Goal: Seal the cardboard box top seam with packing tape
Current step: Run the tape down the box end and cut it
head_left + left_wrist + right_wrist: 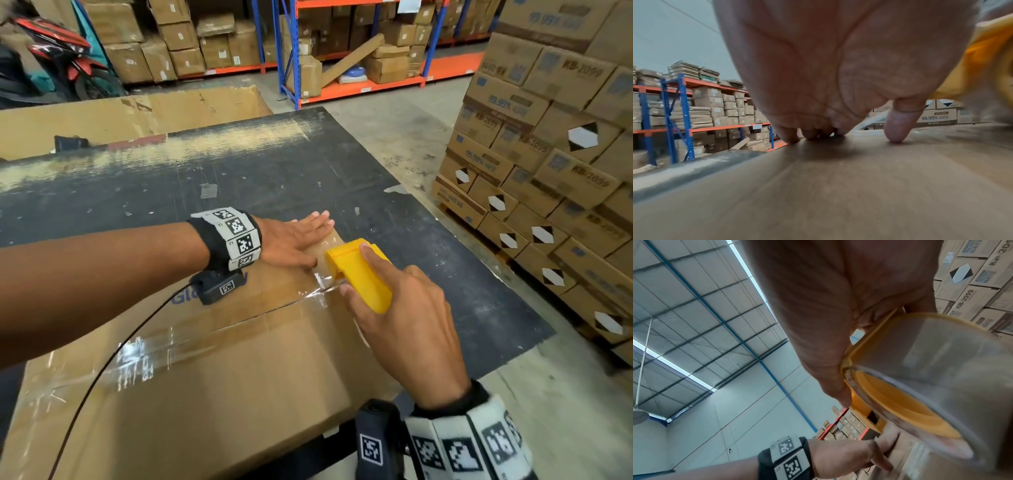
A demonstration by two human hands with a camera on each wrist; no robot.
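Where the two top flaps meet, the seam (239, 320) of the cardboard box (219, 387) runs from the near left toward the far right, and clear tape (147, 356) already covers its nearer stretch. The box lies flat on a dark, scuffed worktable (342, 178). At the far end of the seam, a crinkled strand of tape leads up to a yellow tape dispenser (359, 274), held just above the box top. The right hand (407, 318) grips this dispenser, thumb on one side and forefinger along its top; the right wrist view shows the clear roll (941, 369) seated in the yellow frame. The left hand (291, 240) lies flat on the box just beside the dispenser, fingers straight and together, thumb spread; in the left wrist view the fingertips (896, 128) press the cardboard. Whether the tape strand is cut is hard to tell. Stacked printed cartons (548, 154) stand to the right, and blue-and-orange shelving (359, 48) stands behind.
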